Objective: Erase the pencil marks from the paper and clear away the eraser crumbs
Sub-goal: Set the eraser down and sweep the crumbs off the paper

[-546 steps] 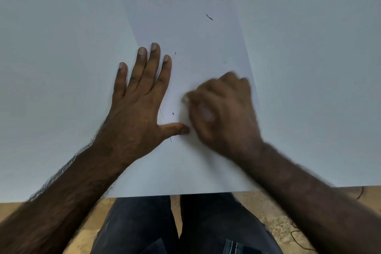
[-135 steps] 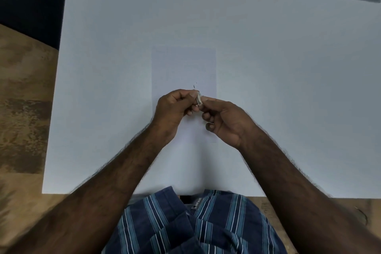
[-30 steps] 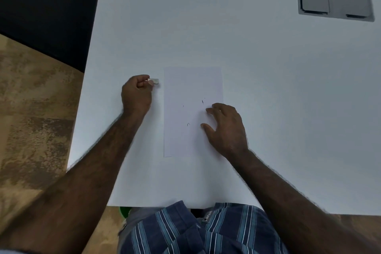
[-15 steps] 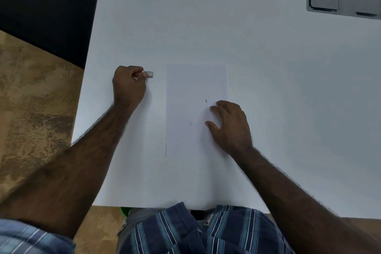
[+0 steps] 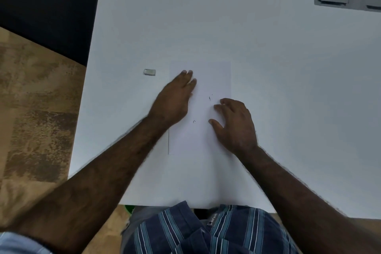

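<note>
Left hand [image 5: 175, 99] flat, fingers loosely extended, holding nothing, over the left side of the paper [image 5: 214, 76]. Right hand [image 5: 233, 123] spread, empty, pinning the paper's right edge. Eraser [image 5: 149, 72] lies free on the table [image 5: 268, 57], just left of the sheet. Crumbs [image 5: 209, 98] sit between the hands, right of the left fingertips, nearest the right fingertips. Sweep looks like the next step; paper's long axis runs away from the body.
</note>
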`<action>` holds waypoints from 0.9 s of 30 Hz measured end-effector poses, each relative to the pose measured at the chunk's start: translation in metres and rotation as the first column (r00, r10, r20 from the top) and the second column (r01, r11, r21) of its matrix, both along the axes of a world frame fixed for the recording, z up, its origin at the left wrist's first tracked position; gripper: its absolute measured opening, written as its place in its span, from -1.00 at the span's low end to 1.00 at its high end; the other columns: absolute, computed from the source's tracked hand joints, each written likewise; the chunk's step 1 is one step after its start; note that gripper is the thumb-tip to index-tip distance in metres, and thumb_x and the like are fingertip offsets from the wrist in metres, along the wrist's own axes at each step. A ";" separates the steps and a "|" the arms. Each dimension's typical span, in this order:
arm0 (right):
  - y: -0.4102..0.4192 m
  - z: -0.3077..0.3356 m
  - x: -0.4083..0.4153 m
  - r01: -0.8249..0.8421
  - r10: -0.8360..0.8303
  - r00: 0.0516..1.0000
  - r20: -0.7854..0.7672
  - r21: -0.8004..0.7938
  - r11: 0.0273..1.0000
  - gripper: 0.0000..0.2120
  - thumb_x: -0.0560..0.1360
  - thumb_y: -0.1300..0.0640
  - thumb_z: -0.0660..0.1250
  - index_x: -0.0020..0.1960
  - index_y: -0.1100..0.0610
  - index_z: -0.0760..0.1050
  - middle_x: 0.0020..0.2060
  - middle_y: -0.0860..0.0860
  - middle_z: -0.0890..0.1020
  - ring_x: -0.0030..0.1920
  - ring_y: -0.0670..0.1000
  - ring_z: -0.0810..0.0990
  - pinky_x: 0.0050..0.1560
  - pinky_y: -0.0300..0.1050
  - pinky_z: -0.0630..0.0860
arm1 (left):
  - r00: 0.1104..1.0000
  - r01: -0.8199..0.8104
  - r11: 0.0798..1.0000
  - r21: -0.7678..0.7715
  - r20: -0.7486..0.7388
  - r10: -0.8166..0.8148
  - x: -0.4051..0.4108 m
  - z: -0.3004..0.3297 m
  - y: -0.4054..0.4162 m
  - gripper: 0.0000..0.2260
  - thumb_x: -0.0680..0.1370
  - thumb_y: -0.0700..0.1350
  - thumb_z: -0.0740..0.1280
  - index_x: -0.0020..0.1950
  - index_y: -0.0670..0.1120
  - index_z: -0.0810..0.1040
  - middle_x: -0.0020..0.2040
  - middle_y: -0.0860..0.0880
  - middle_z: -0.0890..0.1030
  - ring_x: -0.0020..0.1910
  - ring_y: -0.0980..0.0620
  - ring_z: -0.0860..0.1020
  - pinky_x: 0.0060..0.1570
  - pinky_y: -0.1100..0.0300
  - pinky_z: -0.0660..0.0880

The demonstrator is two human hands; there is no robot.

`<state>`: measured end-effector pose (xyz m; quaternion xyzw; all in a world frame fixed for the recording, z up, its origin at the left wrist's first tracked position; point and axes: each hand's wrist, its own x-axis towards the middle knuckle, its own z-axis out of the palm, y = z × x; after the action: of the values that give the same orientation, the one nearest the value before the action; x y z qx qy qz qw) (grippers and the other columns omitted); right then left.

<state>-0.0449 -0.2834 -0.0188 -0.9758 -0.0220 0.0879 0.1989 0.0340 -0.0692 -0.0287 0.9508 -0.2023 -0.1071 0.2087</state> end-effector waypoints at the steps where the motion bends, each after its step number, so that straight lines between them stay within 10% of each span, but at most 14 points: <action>1: 0.000 -0.001 0.000 -0.004 0.004 1.000 -0.001 -0.005 1.000 -0.59 0.55 0.00 0.52 0.33 0.15 0.63 0.39 0.09 0.60 0.42 0.18 0.52 0.43 0.09 0.43 | 0.999 0.003 0.999 0.038 -0.032 -0.002 0.003 -0.001 -0.005 -0.55 0.72 -0.22 0.16 0.64 -0.19 0.27 0.68 -0.17 0.15 0.69 -0.11 0.10 0.63 0.01 0.11; 9: -0.009 -0.012 0.008 -0.072 0.075 0.991 0.107 -0.033 0.997 -0.49 0.63 -0.12 0.41 0.45 0.19 0.55 0.47 0.13 0.55 0.50 0.19 0.48 0.50 0.18 0.43 | 0.989 0.038 0.980 0.195 -0.147 -0.009 0.026 -0.003 -0.014 -0.53 0.71 -0.19 0.23 0.64 -0.15 0.28 0.70 -0.14 0.11 0.69 -0.11 0.09 0.63 0.02 0.11; 17: -0.006 -0.035 0.040 -0.283 0.304 0.952 0.028 -0.290 0.914 -0.04 0.65 -0.49 -0.09 0.72 0.24 -0.06 0.73 0.18 -0.07 0.73 0.16 -0.16 0.72 0.26 -0.08 | 0.976 0.128 0.926 0.356 -0.212 -0.053 0.047 0.006 -0.014 -0.50 0.70 -0.26 0.16 0.65 -0.05 0.28 0.68 -0.13 0.18 0.64 -0.14 0.20 0.58 0.00 0.22; 27: 0.019 -0.041 -0.028 -0.758 0.764 0.640 0.084 -0.094 0.645 -0.09 0.67 -0.44 0.04 0.72 0.22 0.00 0.72 0.17 0.02 0.74 0.12 -0.07 0.72 0.18 0.01 | 0.972 0.157 0.897 0.414 -0.227 -0.065 0.051 0.008 -0.013 -0.48 0.70 -0.26 0.15 0.67 -0.01 0.26 0.67 -0.13 0.22 0.62 -0.15 0.24 0.56 0.01 0.26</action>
<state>-0.0726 -0.2648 -0.0600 -0.8840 -0.4396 0.1071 0.1173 0.0848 -0.0822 -0.0203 0.9438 -0.2050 -0.2591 0.0077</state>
